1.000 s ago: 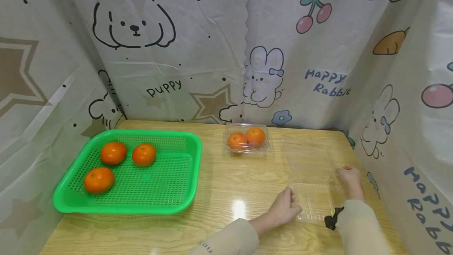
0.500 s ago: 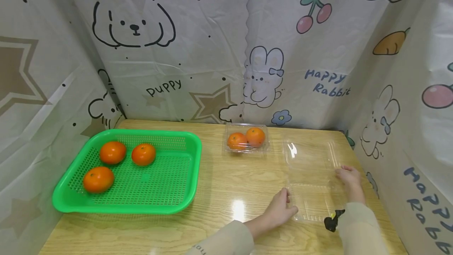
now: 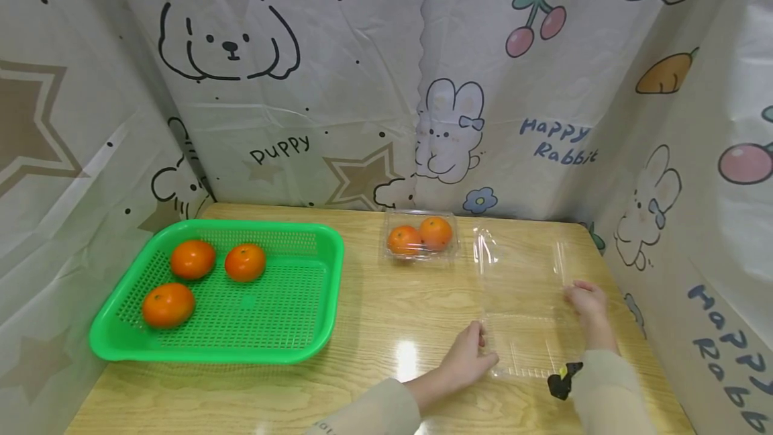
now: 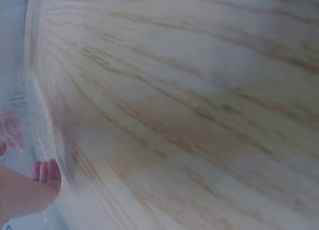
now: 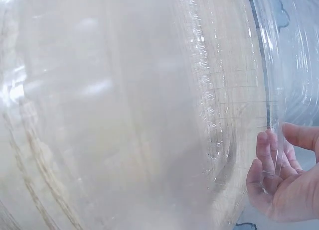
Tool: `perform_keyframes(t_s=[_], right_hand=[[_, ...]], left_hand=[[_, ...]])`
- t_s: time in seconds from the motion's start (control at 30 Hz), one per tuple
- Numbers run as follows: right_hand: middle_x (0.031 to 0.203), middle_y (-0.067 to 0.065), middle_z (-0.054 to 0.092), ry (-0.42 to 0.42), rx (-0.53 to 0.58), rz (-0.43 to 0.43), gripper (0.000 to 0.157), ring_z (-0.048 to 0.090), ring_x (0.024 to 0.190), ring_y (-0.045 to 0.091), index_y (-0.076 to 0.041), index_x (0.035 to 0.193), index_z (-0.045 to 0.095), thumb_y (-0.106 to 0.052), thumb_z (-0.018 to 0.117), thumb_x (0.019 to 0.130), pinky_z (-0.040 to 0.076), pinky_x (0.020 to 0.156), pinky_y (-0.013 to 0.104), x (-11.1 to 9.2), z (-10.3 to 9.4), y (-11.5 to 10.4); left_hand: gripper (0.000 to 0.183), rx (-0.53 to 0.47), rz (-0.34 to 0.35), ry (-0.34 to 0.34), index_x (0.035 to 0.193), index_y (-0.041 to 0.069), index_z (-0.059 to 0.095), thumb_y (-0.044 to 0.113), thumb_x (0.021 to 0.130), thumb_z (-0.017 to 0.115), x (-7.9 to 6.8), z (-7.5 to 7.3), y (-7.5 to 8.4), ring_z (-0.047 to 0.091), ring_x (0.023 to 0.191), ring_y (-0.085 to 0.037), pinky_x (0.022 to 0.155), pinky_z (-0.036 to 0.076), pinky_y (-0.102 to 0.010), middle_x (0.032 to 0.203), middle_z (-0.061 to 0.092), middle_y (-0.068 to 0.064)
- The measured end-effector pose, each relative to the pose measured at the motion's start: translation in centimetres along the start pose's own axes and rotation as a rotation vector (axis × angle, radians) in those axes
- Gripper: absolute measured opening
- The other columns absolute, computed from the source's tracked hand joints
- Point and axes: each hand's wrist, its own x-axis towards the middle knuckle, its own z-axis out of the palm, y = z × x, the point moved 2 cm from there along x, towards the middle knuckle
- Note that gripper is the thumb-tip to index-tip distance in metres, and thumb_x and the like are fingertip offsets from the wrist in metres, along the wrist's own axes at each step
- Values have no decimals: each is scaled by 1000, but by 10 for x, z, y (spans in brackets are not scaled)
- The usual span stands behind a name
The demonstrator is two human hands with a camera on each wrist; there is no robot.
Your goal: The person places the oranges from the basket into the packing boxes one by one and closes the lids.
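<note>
An opened clear plastic clamshell box point(image 3: 524, 344) lies low over the right part of the table, its lid half raised at the far side. My left hand point(image 3: 468, 356) grips its left edge near the front. On the opposite side, my right hand point(image 3: 587, 305) pinches the box's right edge near the fold. Seen from the right wrist, the right hand point(image 5: 286, 182) has thumb and fingers about the thin clear rim. The left wrist view shows the left hand point(image 4: 30, 190) with bent fingers beside the box's edge point(image 4: 41, 115); its thumb contact is unclear.
A green plastic basket point(image 3: 290, 348) with several orange fruits, one being this persimmon-like fruit point(image 3: 169, 305), stands on the left. A closed clear box point(image 3: 421, 215) with two orange fruits point(image 3: 436, 233) sits at the table's back edge. Printed curtains point(image 3: 362, 86) surround the table point(image 3: 386, 301).
Both hands have shifted a little to the left, carrying the opened clamshell box with them. Its lid part now catches the light differently. The basket and closed box have stayed put.
</note>
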Motion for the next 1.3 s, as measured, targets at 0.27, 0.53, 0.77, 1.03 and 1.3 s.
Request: perform_keyframes(t_s=[0.27,0.53,0.77,1.03,1.3], right_hand=[[70,-13,53,-29,-47,1,36,52,64,1,0,117,45,-10,57,84,39,61,31,3,7,1],[71,-12,56,-24,-4,-3,32,54,65,2,-3,112,48,-12,61,84,38,58,33,5,13,5],[70,-12,54,-23,7,-24,34,52,63,1,1,114,44,-9,57,85,37,66,30,-12,24,-3],[79,-11,55,-52,48,-4,38,52,67,-1,2,120,41,-5,57,86,44,74,23,-23,34,-8],[82,-8,58,-64,122,-43,32,54,71,-2,-1,114,43,0,56,85,48,72,15,-17,44,-1]], left_hand=[[41,-38,21,-17,113,0,43,15,78,58,-5,-5,-6,41,69,-6,58,41,-17,94,45,-2],[37,-43,25,-17,109,2,43,15,78,59,-10,-11,-9,42,73,-7,61,41,-17,92,44,-1],[39,-46,27,-8,111,0,44,16,78,59,-17,-18,-10,45,81,-9,66,44,-19,95,46,-2],[41,-57,15,-11,113,0,42,16,79,58,-22,-23,-19,47,93,-16,76,46,-25,99,45,-3],[41,-43,7,8,113,0,43,17,78,58,-25,-29,-23,49,93,-17,75,47,-26,100,47,-5]])
